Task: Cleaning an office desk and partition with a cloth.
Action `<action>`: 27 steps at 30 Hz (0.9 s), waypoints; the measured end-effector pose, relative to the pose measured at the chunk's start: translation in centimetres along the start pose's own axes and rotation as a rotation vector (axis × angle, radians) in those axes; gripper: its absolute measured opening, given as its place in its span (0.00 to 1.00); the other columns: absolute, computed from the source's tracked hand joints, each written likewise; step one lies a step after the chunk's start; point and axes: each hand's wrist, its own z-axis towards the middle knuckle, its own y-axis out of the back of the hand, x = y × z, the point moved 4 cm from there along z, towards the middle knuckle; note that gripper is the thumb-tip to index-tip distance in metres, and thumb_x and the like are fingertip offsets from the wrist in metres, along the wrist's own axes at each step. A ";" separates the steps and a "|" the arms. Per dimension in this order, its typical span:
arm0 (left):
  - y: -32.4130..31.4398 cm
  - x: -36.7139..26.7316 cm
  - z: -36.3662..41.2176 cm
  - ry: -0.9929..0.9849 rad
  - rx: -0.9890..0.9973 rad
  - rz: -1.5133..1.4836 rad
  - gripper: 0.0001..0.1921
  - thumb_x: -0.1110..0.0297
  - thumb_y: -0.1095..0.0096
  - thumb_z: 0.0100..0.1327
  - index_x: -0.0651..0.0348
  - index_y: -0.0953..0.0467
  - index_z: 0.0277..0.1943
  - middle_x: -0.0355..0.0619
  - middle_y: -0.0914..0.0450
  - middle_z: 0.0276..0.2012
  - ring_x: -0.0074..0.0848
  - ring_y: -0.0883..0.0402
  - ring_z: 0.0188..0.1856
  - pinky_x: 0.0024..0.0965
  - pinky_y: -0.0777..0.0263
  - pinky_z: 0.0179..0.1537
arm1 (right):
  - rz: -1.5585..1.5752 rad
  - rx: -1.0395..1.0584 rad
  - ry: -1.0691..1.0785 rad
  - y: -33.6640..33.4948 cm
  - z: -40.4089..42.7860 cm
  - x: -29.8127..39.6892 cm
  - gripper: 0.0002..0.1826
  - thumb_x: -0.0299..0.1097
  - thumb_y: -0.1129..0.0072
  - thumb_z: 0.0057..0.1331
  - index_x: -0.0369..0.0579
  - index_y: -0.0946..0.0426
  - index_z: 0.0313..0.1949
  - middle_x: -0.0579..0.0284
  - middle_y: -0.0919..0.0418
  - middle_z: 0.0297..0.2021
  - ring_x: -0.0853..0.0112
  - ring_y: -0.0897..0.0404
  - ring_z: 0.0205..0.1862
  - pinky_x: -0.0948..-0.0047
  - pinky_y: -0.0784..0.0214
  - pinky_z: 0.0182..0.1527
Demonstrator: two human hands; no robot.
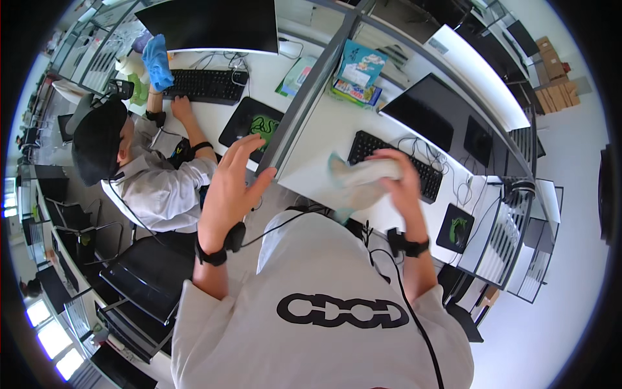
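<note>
My right hand (404, 182) grips a pale cloth with teal edges (362, 177), which is blurred and hangs over the front of the white desk (317, 153). Behind the cloth and my fingers lies a black keyboard (427, 177), partly covered by them. My left hand (233, 187) is raised with fingers apart and nothing in it, near the end of the grey partition (311, 92). Black straps with small devices circle both my wrists, and cables run from them.
A monitor (423, 114), a mouse pad (455, 228), loose cables and colourful packets (359, 68) are on my desk. At the left desk a seated person (150, 170) holds a blue cloth (158, 63) over another keyboard (206, 86). A black chair (150, 272) stands behind that person.
</note>
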 end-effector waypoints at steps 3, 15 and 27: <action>0.7 -1.4 3.8 -0.167 0.126 0.121 0.24 0.71 0.29 0.59 0.62 0.26 0.58 0.55 0.23 0.60 0.52 0.25 0.61 0.43 0.30 0.60 | -0.200 -0.413 -0.055 11.5 -1.6 0.4 0.27 0.22 0.41 0.61 0.42 0.27 0.61 0.56 0.23 0.54 0.68 0.23 0.56 0.70 0.32 0.61; -7.8 -5.9 24.5 -0.479 0.491 0.302 0.27 0.51 0.37 0.67 0.63 0.27 0.61 0.54 0.22 0.59 0.45 0.22 0.59 0.43 0.29 0.59 | -0.130 -0.827 0.233 26.3 -7.5 10.3 0.29 0.22 0.43 0.69 0.33 0.38 0.68 0.50 0.27 0.61 0.65 0.27 0.62 0.66 0.38 0.68; -8.2 -9.0 33.5 -0.429 0.549 0.432 0.32 0.44 0.35 0.63 0.59 0.26 0.62 0.54 0.20 0.57 0.44 0.20 0.57 0.42 0.27 0.56 | -0.387 -0.926 0.363 26.9 -10.7 21.1 0.32 0.29 0.45 0.74 0.46 0.44 0.74 0.44 0.29 0.63 0.64 0.27 0.62 0.68 0.35 0.64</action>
